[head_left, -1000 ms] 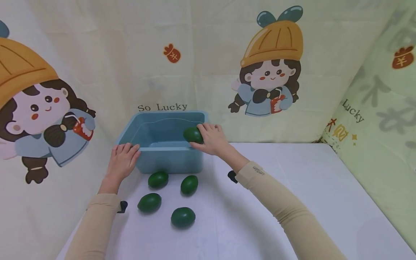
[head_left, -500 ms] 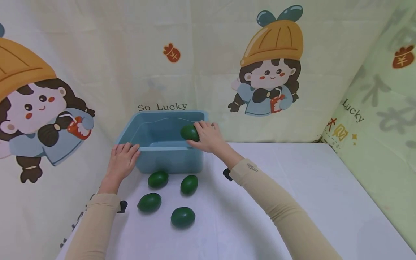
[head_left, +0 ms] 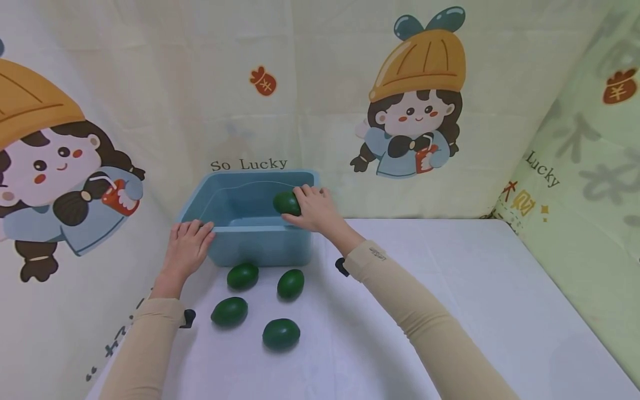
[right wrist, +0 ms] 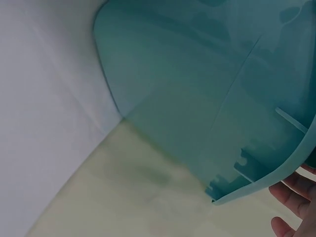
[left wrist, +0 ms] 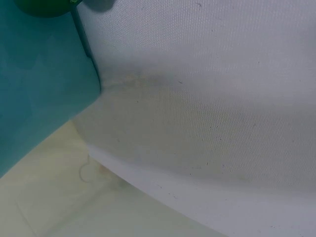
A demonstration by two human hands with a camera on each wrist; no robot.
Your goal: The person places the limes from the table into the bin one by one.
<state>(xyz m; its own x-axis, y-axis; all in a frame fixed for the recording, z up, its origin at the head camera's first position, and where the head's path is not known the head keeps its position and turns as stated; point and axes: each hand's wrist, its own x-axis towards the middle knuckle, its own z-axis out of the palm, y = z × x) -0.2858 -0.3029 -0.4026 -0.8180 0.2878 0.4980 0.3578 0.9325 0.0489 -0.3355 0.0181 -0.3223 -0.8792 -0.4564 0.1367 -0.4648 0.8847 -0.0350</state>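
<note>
A blue plastic bin point(head_left: 260, 245) stands at the back left of the table. My left hand point(head_left: 186, 247) holds its front left corner, fingers bent over the rim. My right hand point(head_left: 316, 208) grips a dark green, avocado-like fruit point(head_left: 286, 204) over the bin's right part, above the opening. Several matching fruits lie on the cloth in front: one point(head_left: 243, 276) and another point(head_left: 290, 285) close to the bin, a third point(head_left: 229, 312) and the nearest one point(head_left: 281, 334) further forward. The right wrist view catches fingers point(right wrist: 291, 197) beside the bin's rim point(right wrist: 266, 183).
A white cloth covers the table point(head_left: 425, 278). Behind it hangs a printed curtain point(head_left: 330, 83) with cartoon figures, meeting the table's back edge close behind the bin. In the left wrist view the bin's outer wall point(left wrist: 44, 74) fills the upper left.
My right hand has moved a little to the left with the fruit, further over the bin's opening. The left hand and the fruits on the table have kept their places.
</note>
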